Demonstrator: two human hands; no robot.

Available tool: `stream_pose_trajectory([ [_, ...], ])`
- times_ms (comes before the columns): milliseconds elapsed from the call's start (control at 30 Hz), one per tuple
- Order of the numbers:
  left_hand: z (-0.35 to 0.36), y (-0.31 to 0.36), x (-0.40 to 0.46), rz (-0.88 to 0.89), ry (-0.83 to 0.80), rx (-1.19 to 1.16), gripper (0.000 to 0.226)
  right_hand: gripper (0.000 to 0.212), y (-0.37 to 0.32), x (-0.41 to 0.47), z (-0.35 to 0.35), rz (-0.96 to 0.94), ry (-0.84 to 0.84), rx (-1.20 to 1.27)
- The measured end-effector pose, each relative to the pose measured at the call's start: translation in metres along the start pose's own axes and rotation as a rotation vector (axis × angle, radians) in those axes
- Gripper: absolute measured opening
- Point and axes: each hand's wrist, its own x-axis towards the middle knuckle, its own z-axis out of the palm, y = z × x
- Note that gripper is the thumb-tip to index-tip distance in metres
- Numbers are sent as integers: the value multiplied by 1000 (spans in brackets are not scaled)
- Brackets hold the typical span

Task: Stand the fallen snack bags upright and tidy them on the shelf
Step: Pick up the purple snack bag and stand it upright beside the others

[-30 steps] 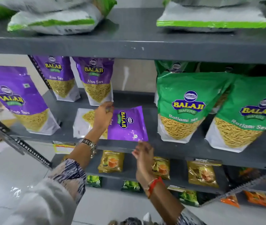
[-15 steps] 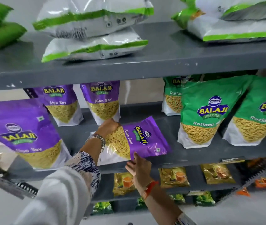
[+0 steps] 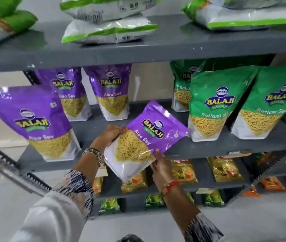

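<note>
A purple Aloo Sev bag (image 3: 149,137) is tilted in the air at the front edge of the grey middle shelf (image 3: 208,147), its top pointing up and right. My left hand (image 3: 109,137) grips its upper left edge. My right hand (image 3: 161,165) holds its lower right edge from below. Three more purple Aloo Sev bags stand upright on the same shelf: a large near one (image 3: 34,123) at the left and two (image 3: 72,95) (image 3: 112,93) at the back.
Green Ratlami Sev bags (image 3: 213,103) (image 3: 269,105) stand at the right of the middle shelf. White-and-green bags (image 3: 109,30) lie flat on the top shelf. Small yellow, green and orange packets fill the lower shelves (image 3: 226,168). A slotted metal rail (image 3: 16,172) crosses at lower left.
The purple bag lay flat on the shelf; both hands have lifted it off the shelf front and tilted it toward upright. The view has shifted upward.
</note>
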Motion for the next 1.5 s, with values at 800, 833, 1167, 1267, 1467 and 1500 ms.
stream_pose_trajectory([
  [800,88,141,-199,519,300,-582,30,17,-192,-138,-55,-964,-364,150],
  [833,87,152,-203,545,304,-601,32,16,-200,-144,-50,-987,-395,167],
  [1167,79,194,-224,699,369,-682,18,9,-239,-175,-25,-1057,-527,224],
  [1267,81,187,-223,683,371,-697,17,11,-232,-170,-27,-1031,-533,230],
  [1467,79,136,-201,583,420,-624,17,11,-197,-137,-36,-949,-523,162],
  [1500,78,125,-196,552,426,-622,17,11,-188,-129,-37,-933,-514,142],
])
